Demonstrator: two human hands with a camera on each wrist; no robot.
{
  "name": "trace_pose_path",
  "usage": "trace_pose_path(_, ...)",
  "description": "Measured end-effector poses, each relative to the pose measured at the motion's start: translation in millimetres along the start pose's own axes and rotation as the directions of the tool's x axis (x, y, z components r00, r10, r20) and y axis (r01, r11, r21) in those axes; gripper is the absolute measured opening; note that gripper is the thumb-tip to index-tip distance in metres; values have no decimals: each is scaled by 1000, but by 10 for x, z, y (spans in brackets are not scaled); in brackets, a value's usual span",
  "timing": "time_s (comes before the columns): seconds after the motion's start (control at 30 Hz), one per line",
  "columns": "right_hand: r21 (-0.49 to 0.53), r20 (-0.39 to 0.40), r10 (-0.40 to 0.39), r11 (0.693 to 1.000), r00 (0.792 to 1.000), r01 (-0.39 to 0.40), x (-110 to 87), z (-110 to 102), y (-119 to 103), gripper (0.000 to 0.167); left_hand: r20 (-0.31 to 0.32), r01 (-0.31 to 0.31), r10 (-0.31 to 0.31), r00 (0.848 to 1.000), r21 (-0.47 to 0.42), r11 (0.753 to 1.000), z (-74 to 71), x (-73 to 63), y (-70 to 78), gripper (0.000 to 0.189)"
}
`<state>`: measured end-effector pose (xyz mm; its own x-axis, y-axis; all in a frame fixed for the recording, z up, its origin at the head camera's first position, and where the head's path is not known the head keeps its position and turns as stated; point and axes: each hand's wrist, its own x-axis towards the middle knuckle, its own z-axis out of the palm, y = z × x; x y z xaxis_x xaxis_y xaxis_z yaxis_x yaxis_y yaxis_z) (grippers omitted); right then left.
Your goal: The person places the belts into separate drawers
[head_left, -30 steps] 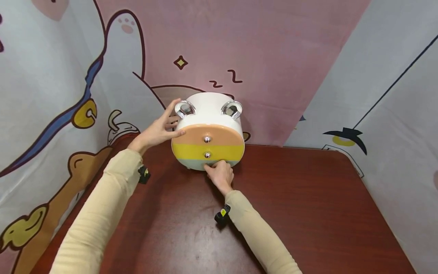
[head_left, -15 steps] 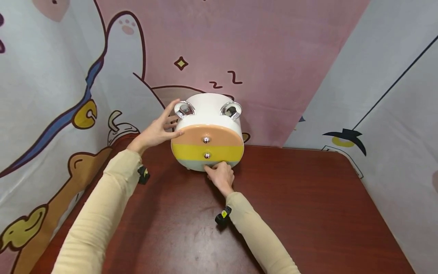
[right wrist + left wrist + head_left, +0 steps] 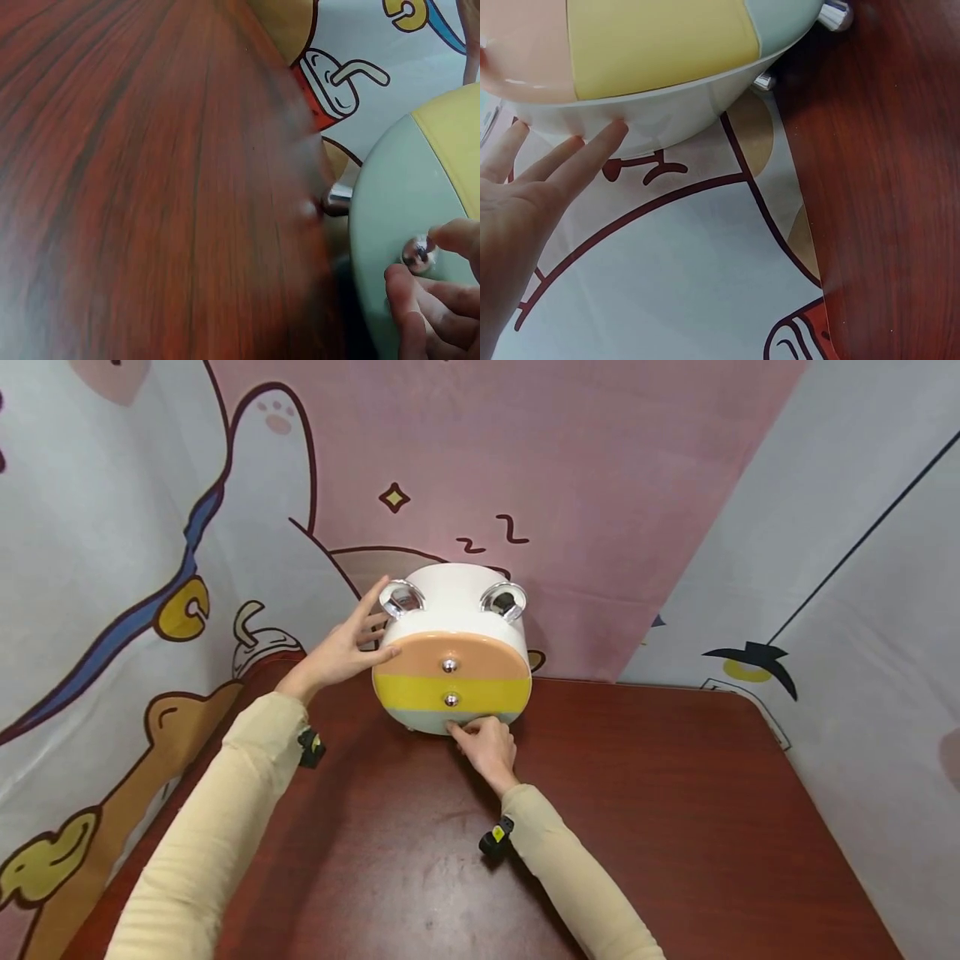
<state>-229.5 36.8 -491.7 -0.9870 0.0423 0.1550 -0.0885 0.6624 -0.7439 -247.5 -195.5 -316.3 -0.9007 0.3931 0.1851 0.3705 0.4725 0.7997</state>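
A small rounded drawer cabinet [image 3: 465,589] stands at the table's back, white on top with two shiny silver round fittings. Its front has a peach drawer [image 3: 420,653], a yellow drawer [image 3: 405,691] and a pale green drawer [image 3: 420,720]. My left hand [image 3: 337,650] rests on the cabinet's left side, fingers spread and fairly straight, fingertips on the white wall in the left wrist view. At the bottom drawer, my right hand [image 3: 489,747] pinches the silver knob [image 3: 418,255] between thumb and fingers. In the head view that hand hides the knob.
The cabinet stands on the dark red-brown wooden table [image 3: 630,793], its short silver feet [image 3: 337,201] showing in the right wrist view. Close behind it hangs a pink and white cartoon cloth [image 3: 600,527], which also runs along the left and right sides.
My right hand and forearm have shifted slightly toward me and to the right, still at the bottom drawer. The left hand keeps its place on the cabinet's side.
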Motion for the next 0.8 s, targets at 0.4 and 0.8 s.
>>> trace_pose_path(0.4, -19, 103, -151, 988, 983, 154, 12, -300, 225, 20, -37, -27, 28, 999, 32, 999, 28, 77, -253, 94)
trace_pose_path(0.8, -13, 118, -152, 988, 981, 155, 83, -541, 429, 20, -57, -59, 62, 996, 46, 997, 49, 64, -320, 94)
